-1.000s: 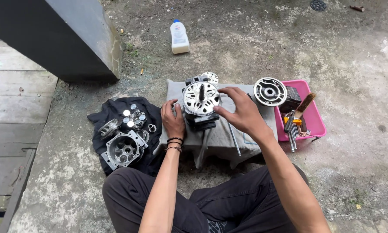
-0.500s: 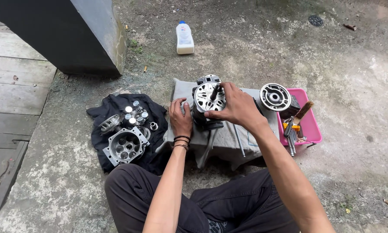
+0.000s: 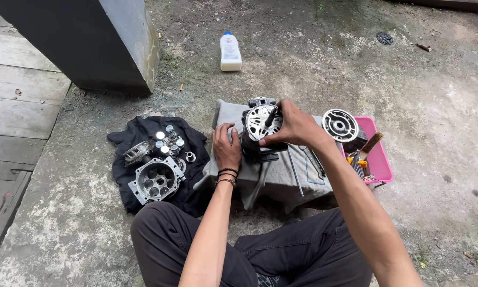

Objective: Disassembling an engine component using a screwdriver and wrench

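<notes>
Concrete floor [image 3: 435, 212], rough and stained, fills the view, with a dark pillar [image 3: 90, 42] far left and grey boards [image 3: 15, 117] beside it. The person sits on the floor, dark trousers [image 3: 281, 260] near the camera. A grey cloth [image 3: 281, 175] lies in the middle, and a black cloth [image 3: 143, 138] to its left carries a metal housing [image 3: 156, 180] with round bores and several small shiny parts [image 3: 167, 141]. A pink tray [image 3: 379, 159] sits to the right with a round finned disc [image 3: 341, 125] at its far left corner and tools in it. A white bottle [image 3: 230, 51] stands far off.

On the grey cloth stands the motor [image 3: 260, 133], a dark round unit with a pale slotted face. The left hand [image 3: 227, 146] is cupped against its left side, steadying it. The right hand [image 3: 294, 127] is closed over its top right edge, fingers pinched around a dark rod [image 3: 271, 116] at the face.

Compared with a second ago, the right hand has drawn in from a spread grip over the face to this tighter pinch at the rod, and the motor's face now tilts more toward the camera; the left hand has kept its place. It looks as if work has moved to the centre of the face.

The rod's lower end and the motor's right side are hidden by the right hand. The tray's tools are too small to identify.
</notes>
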